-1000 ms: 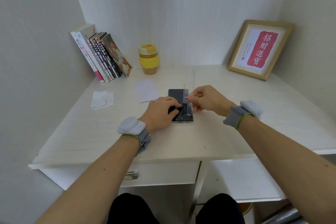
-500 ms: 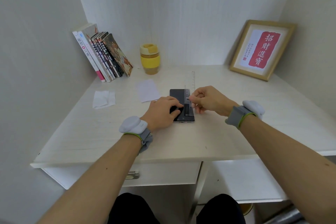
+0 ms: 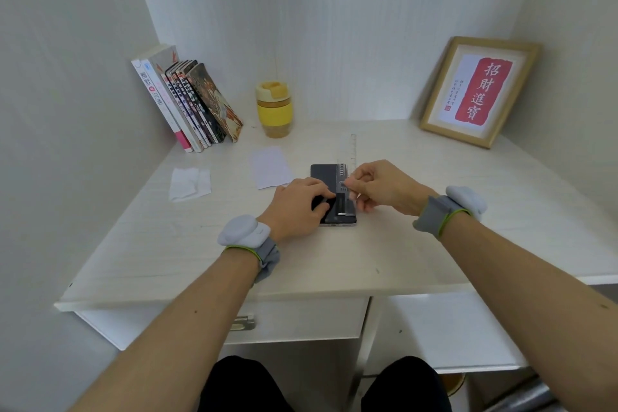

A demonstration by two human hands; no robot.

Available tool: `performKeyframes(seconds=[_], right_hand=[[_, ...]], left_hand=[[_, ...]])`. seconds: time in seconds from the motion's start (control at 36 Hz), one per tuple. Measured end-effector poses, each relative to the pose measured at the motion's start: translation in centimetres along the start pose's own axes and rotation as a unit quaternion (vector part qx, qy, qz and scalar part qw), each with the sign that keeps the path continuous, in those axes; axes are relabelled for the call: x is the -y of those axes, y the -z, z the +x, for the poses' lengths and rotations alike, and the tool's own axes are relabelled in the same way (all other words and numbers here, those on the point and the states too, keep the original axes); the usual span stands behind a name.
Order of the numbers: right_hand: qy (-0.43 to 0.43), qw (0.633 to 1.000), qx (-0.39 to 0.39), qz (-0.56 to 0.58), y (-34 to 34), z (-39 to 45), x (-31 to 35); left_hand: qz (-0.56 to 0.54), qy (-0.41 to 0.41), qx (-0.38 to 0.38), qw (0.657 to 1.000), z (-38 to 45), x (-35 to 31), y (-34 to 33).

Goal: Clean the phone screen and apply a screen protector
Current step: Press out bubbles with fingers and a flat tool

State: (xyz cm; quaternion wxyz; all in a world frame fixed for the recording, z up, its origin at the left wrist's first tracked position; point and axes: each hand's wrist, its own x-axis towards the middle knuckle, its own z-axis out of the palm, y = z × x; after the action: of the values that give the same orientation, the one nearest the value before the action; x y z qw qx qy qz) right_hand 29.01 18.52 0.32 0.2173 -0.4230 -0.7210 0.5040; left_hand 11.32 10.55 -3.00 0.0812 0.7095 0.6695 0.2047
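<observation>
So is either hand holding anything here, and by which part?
The right hand pinches a clear film at its right edge. The left hand presses the phone without gripping it.

Books lean at ten o'clock, a yellow cup at twelve, a framed calligraphy print at two.

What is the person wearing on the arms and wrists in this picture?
Both forearms are bare, with no sleeves. Each wrist carries a grey fabric band edged with a thin green cord, and on each band sits a rounded, pale, pod-shaped device: one behind the left hand, one behind the right hand. No rings, gloves or cables are visible.
</observation>
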Motion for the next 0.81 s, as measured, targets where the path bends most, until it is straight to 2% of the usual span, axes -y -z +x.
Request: performKeyframes(seconds=[0.22,0.42,0.64,0.81], right_hand=[[-0.015,0.999,0.04,0.009,0.2,-0.7,0.1],[-0.009,0.999,-0.016,0.029,-0.6,-0.3,0.4],[-0.001,0.999,0.018,-0.03,-0.7,-0.7,0.5],[0.009,0.999,-0.032,0.01,-0.8,-0.4,0.7]], left_hand=[[0.002,0.004,0.001,1.0,-0.1,-0.1,0.0],[-0.014,0.017,0.015,1.0,0.1,-0.2,0.2],[-0.027,0.007,0.014,1.0,0.1,0.0,0.2],[-0.02,0.009,0.024,0.999,0.1,0.2,0.2]])
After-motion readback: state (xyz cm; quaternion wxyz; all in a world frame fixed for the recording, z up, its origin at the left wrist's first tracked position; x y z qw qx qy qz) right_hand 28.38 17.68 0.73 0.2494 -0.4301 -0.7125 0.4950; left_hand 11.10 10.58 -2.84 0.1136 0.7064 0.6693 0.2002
